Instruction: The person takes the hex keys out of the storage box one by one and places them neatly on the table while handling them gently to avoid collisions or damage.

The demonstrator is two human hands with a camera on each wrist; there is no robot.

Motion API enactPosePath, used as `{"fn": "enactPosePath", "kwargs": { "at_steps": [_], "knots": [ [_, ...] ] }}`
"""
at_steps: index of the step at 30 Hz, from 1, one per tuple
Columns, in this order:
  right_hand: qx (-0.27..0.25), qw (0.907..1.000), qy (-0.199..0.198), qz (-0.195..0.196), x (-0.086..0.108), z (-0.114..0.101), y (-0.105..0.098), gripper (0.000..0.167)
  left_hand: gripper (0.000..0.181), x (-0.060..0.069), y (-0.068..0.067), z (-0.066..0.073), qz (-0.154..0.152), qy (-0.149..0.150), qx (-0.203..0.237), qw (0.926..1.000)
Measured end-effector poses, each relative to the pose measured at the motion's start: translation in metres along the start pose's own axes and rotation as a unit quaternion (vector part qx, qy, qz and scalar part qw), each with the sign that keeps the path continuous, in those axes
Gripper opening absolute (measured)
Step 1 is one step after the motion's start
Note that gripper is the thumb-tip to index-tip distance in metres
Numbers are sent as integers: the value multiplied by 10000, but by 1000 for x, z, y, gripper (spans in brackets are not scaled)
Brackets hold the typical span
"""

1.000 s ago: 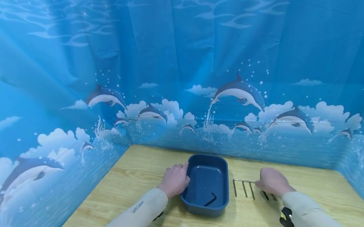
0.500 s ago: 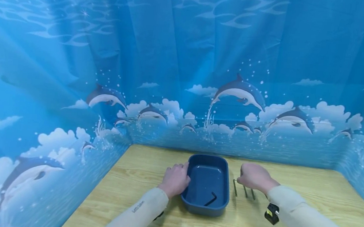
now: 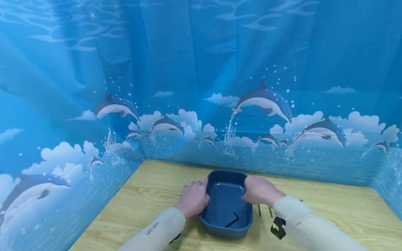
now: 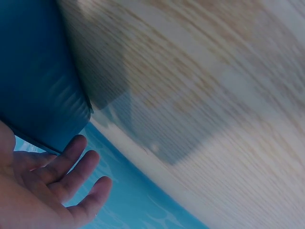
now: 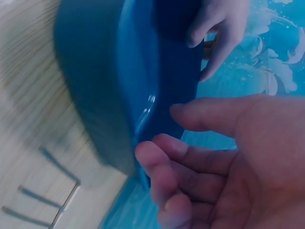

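A dark blue rounded box [image 3: 224, 232] stands on the wooden table, with a black Allen key [image 3: 233, 220] lying inside near its front. My left hand [image 3: 192, 198] holds the box by its left wall; in the right wrist view the thumb is on the inner side and fingers are outside. At the right rim is my right hand [image 3: 260, 190], its fingers loosely bent. A gap shows between thumb and fingertips in the right wrist view, and nothing is seen between them. Several L-shaped Allen keys [image 5: 59, 164] lie in a row beside the box, partly hidden by my right arm in the head view.
The wooden table [image 3: 166, 178] ends at a blue curtain [image 3: 200, 60] printed with dolphins, behind and to the left. A small black device [image 3: 278, 228] hangs at the right wrist.
My right hand has moved left from above the row of Allen keys to the box's right rim. The left hand, the box and the key inside it have stayed put.
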State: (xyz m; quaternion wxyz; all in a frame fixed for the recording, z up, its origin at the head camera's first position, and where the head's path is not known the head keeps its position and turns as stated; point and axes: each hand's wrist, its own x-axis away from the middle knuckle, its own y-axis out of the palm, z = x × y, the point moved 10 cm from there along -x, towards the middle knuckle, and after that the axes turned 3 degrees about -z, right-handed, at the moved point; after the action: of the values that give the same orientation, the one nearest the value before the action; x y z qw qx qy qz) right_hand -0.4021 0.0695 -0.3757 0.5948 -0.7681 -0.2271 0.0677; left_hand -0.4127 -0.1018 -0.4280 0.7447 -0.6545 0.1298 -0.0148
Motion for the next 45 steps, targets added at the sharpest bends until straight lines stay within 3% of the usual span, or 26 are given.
{"fn": "enactPosePath", "kwargs": {
  "at_steps": [7, 14, 24, 29, 35, 45],
  "knots": [
    [-150, 9993, -98, -340, -12, -17, 9, 20, 53, 0, 1, 0, -65, -21, -38, 10000],
    [-124, 9968, -40, -793, -30, -27, 24, 13, 52, 0, 1, -1, -15, -21, -92, 10000],
    [706, 9893, 188, -1264, -72, -8, 68, 16, 56, -1, 4, -4, -165, -109, -27, 9998],
    [886, 9839, 412, -1499, -59, -18, 63, 21, 55, -1, 3, -4, -101, -92, -7, 9999],
    [1014, 9838, 235, -1460, -50, -28, 60, 21, 55, 0, 1, -3, -88, -59, -42, 9999],
    [1613, 9753, 343, -1468, -58, -29, 65, 22, 52, 1, -4, 1, 121, 109, -203, 9997]
  ]
}}
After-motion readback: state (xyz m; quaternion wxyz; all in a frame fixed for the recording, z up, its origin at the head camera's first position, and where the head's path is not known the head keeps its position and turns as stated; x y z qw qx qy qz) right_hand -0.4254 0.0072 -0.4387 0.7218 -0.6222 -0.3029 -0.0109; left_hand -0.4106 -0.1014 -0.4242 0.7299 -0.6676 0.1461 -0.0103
